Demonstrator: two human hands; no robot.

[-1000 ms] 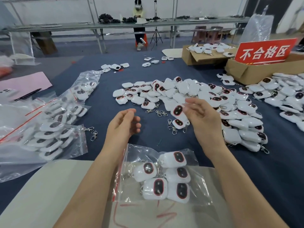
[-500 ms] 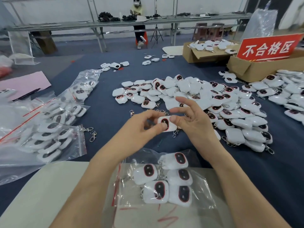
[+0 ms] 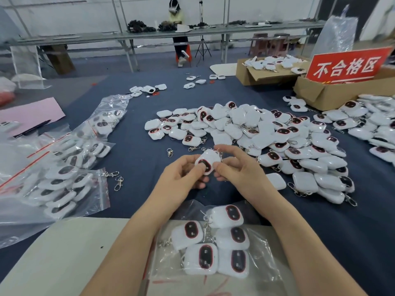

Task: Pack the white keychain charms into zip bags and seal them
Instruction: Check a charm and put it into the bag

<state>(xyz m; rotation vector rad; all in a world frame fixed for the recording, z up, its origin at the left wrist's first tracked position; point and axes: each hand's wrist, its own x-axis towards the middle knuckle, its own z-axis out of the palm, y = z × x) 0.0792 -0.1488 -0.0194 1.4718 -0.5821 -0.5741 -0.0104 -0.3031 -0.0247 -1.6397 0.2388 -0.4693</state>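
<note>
I log my left hand (image 3: 181, 174) and right hand (image 3: 239, 169) both pinching 1 white charm (image 3: 208, 160) above the table (image 3: 139, 159), fingers (image 3: 192, 167) curled on its edges. Near me, the zip bag (image 3: 259, 238) holds 5 charms (image 3: 203, 257).

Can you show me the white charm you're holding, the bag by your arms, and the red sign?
charm (image 3: 211, 157): head view, on its white top above the dark face.
bag (image 3: 260, 249): head view, on bare plastic at its right side.
red sign (image 3: 347, 66): head view, on the middle of its red face.
</note>
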